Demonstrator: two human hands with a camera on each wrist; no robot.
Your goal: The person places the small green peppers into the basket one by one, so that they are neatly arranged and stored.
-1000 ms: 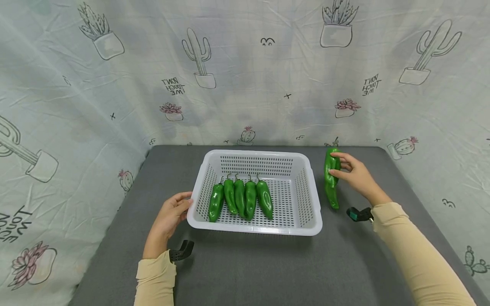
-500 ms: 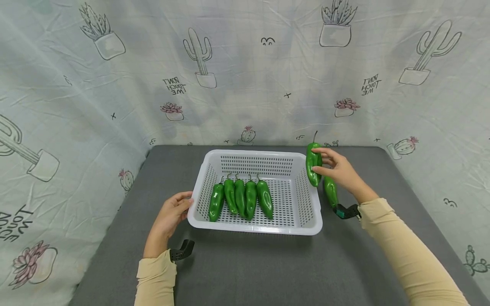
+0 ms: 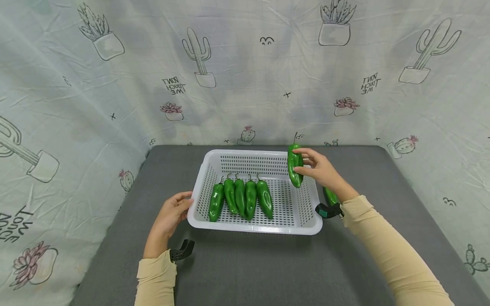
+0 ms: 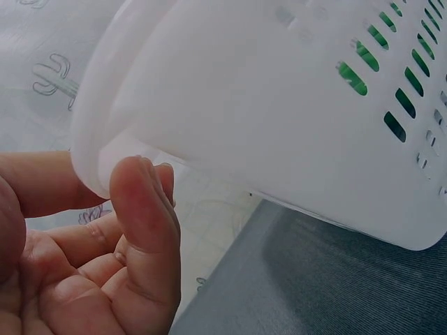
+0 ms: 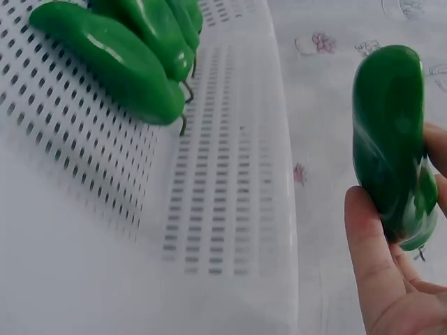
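A green pepper (image 3: pixel 293 163) hangs stem up over the right back part of a white perforated plastic basket (image 3: pixel 254 229). My right hand (image 3: pixel 320 170) pinches it between thumb and fingers; the right wrist view shows the same pepper (image 5: pixel 389 132) above the rim level. At the basket's left end, my left hand (image 3: pixel 169 216) grips the rim, its thumb and fingers on either side of the lip (image 4: pixel 94 125). Inside the basket several green peppers (image 3: pixel 239 197) lie in a row on the left and middle, stems toward the back.
Another green pepper (image 3: pixel 330 196) lies on the grey table (image 3: pixel 245 267) to the right of the basket, partly covered by my right forearm. A pale cloth with printed cacti (image 3: pixel 245 76) hangs behind the table and along both sides.
My right hand has lifted the pepper from the table at the right and carried it left over the basket. The pepper beneath stays on the table. My left hand keeps its place.
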